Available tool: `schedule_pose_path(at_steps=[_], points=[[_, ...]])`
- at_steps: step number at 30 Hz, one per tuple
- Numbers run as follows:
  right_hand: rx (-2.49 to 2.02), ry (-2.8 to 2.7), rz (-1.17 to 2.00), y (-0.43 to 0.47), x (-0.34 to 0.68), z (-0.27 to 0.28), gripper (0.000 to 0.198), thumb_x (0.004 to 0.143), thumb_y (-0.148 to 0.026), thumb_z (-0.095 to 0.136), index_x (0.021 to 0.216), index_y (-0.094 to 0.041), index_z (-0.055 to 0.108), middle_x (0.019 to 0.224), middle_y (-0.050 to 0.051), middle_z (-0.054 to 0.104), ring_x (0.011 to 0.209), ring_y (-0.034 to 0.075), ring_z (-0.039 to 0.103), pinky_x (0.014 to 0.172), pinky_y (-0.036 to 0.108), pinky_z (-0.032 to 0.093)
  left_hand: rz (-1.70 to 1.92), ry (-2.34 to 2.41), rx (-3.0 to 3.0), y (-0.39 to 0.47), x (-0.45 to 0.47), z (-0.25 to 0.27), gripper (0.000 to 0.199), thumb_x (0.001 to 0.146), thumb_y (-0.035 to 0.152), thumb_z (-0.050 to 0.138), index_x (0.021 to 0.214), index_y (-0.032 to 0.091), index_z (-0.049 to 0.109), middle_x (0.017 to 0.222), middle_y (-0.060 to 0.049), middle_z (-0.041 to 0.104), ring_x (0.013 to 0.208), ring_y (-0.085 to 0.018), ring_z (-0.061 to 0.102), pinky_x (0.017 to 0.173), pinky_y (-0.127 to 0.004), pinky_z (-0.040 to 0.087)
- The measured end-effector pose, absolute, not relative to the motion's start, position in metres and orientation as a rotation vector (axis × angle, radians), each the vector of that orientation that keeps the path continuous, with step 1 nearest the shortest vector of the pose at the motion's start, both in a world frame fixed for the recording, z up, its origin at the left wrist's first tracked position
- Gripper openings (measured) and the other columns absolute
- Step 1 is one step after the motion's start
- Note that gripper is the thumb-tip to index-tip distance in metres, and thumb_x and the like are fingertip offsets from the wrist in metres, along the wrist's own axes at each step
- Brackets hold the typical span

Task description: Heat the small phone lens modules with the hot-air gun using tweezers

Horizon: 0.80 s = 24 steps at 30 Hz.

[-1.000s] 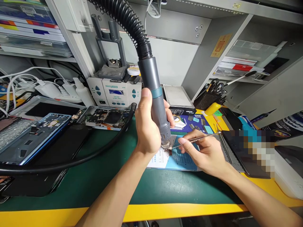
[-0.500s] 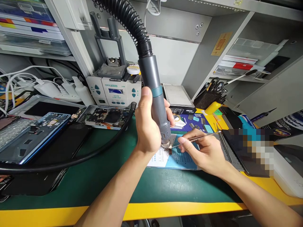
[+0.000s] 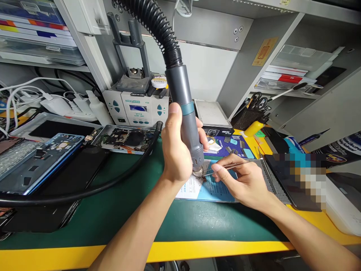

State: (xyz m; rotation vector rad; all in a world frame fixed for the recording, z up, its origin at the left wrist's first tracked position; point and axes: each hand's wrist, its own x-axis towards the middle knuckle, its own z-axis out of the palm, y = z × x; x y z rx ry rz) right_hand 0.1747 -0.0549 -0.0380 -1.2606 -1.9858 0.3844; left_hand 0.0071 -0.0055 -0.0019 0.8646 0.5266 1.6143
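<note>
Hot-air handpiece slants nozzle-down over a blue-and-white printed sheet; its metal nozzle sits close by a small brown part, contact not discernible. My left hand is wrapped round the barrel, thumb laid up its side. My right hand pinches slim metal tweezers between thumb and fingers, tips at the nozzle. Handling, estimated: barrel stiff, moderately heavy, the spring-wrapped hose likely tugging at it; grip the grey body, avoid the probably hot nozzle. Tweezers light, springy; best held mid-shank. Brown part looks light and fragile; take by an edge. Sheet lies on the green-topped table; rework station stands behind, to the left.
</note>
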Motion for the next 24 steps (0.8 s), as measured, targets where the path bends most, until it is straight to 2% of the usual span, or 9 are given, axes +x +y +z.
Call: schedule_pose_path(at_steps=[10,16,24], points=[[-1.253,-1.977,0.4,-0.0552,0.1757,-0.0393,0.029,0.096,-0.028,0.066,0.068,-0.021,0.071,0.077,0.002,0.075,0.067,0.014,0.071,0.066,0.025,0.055,1.606,0.55,0.864,-0.0059,0.007,-0.002,0.056,0.093,0.07,0.04,0.07,0.022,0.057,0.048,-0.002,0.056,0.043,-0.016,0.056,0.044,-0.031,0.043],[-1.22,-1.904,0.486,-0.0541,0.1763,-0.0432,0.017,0.096,-0.029,0.067,0.082,-0.02,0.071,0.076,0.002,0.074,0.065,0.014,0.07,0.062,0.026,0.054,1.609,0.545,0.856,-0.0044,0.007,-0.003,0.056,0.092,0.071,0.042,0.069,0.022,0.058,0.049,-0.002,0.055,0.043,-0.016,0.056,0.043,-0.031,0.042],[-1.196,-1.878,0.498,-0.0555,0.1766,-0.0434,0.017,0.096,-0.028,0.068,0.081,-0.02,0.07,0.075,0.001,0.074,0.065,0.014,0.069,0.062,0.027,0.053,1.614,0.527,0.848,-0.0052,0.0071,-0.002,0.056,0.092,0.07,0.043,0.069,0.021,0.057,0.05,-0.001,0.056,0.043,-0.016,0.056,0.042,-0.03,0.043]])
